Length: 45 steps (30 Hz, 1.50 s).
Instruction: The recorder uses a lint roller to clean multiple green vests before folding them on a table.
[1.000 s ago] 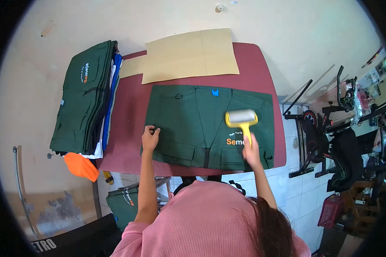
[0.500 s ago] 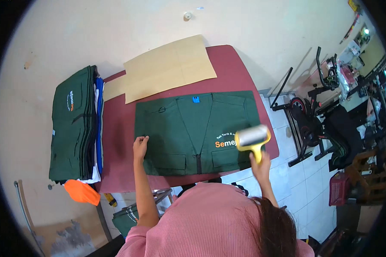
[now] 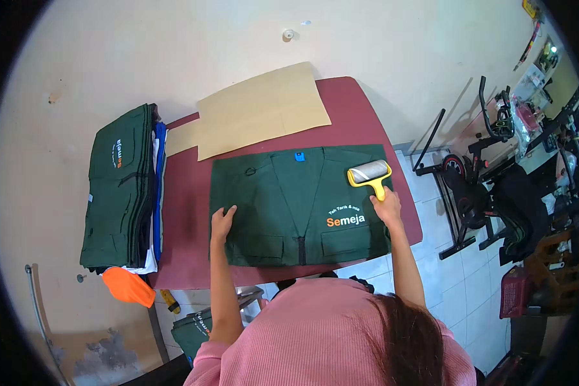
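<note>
A dark green vest [image 3: 248, 212] lies flat on the maroon table, with a V-neck, a front zip, two flap pockets and a print on its right chest. My right hand [image 3: 386, 209] is wrapped round the yellow handle of a lint roller [image 3: 370, 172]. The roller's whitish cylinder is over the vest's upper right, near the shoulder. Whether it touches the cloth I cannot tell. My left hand [image 3: 222, 224] rests on the vest's left side, thumb and fingers apart, holding nothing.
A tan cardboard template [image 3: 257, 109] lies on the maroon table [image 3: 186, 270] behind the vest. At left stands a stack of folded green vests [image 3: 112, 199], with an orange cloth [image 3: 128, 286] by its near end. An exercise bike [image 3: 469, 174] is at right, beyond the table.
The lint roller in my right hand has moved away from me, from the chest print toward the shoulder. My left hand has shifted slightly inward from the vest's edge, its fingers loosened.
</note>
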Each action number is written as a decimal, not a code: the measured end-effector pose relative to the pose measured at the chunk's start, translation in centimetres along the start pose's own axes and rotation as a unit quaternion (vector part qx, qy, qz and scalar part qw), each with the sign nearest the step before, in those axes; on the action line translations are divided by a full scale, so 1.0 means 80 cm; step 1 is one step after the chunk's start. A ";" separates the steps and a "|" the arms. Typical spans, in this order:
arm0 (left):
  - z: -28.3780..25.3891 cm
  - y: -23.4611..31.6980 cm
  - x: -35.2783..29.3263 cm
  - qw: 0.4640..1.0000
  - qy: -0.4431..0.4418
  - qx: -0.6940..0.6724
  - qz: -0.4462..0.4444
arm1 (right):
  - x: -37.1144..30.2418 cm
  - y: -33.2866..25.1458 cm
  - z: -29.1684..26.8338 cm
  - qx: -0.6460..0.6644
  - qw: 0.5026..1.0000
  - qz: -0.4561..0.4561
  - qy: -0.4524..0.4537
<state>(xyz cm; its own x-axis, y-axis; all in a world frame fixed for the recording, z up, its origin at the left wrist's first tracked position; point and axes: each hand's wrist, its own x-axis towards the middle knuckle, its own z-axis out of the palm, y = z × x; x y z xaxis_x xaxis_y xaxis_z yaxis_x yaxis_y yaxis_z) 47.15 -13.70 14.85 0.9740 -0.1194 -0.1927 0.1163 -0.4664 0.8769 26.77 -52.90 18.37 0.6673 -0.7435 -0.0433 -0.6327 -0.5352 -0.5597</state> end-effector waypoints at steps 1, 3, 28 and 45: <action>-0.002 0.000 0.001 1.000 -0.008 0.002 -0.013 | -0.003 -0.001 -0.001 -0.014 0.999 -0.009 0.031; -0.001 0.009 0.000 1.000 -0.015 0.001 -0.025 | -0.001 0.001 -0.004 0.028 1.000 0.001 -0.005; 0.043 0.305 -0.154 0.952 -0.145 -0.181 0.197 | 0.102 -0.040 -0.291 0.178 0.961 -0.190 -0.091; 0.095 0.512 -0.277 0.815 -0.070 -0.271 0.507 | 0.195 -0.351 -0.573 0.056 0.894 -0.361 0.258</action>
<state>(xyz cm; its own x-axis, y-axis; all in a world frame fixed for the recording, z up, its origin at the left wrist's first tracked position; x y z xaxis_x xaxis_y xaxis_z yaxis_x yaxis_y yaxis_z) 28.86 -36.82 51.66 0.5956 -0.3192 0.7372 -0.6293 0.3850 0.6751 36.91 -67.87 71.34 0.5975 -0.3222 0.7343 -0.0479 -0.9284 -0.3684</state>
